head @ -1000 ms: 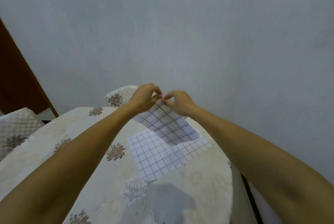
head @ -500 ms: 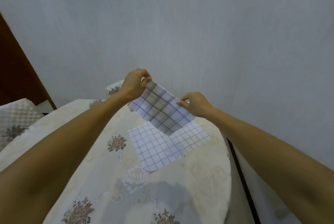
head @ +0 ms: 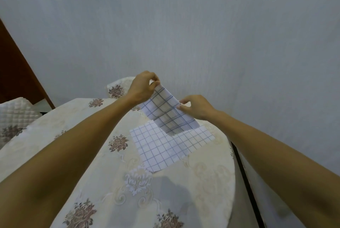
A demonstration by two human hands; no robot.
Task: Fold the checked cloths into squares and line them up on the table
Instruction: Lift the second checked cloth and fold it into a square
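**Hands part and the cloth opens between them**

Since a second ago the two hands, then meeting at a single corner, have drawn apart, and the checked cloth [head: 168, 113] has gone from a drooping point to a spread band between them. Over the last half second they have barely shifted.

The left hand [head: 142, 87] is the higher and farther one. Its back faces the camera, with fingers curled and fingertips and thumb pinching the cloth's top corner. The right hand [head: 197, 107] sits lower and to the right, its thumb and forefinger nipping the cloth's right edge and the other fingers tucked behind. Both forearms reach forward over the counter [head: 92, 154], the left crossing more of it than the right.

The checked cloth is held in the air, slanting down from the left hand towards the right. Its lower end hangs over a second checked cloth [head: 171, 146], and whether the two touch cannot be told. That second cloth lies flat on the counter's floral cover [head: 117, 143], towards the far right edge, and has stayed where it was. A pale wall [head: 184, 25] stands behind, and a quilted cushion [head: 16, 115] shows at the left.
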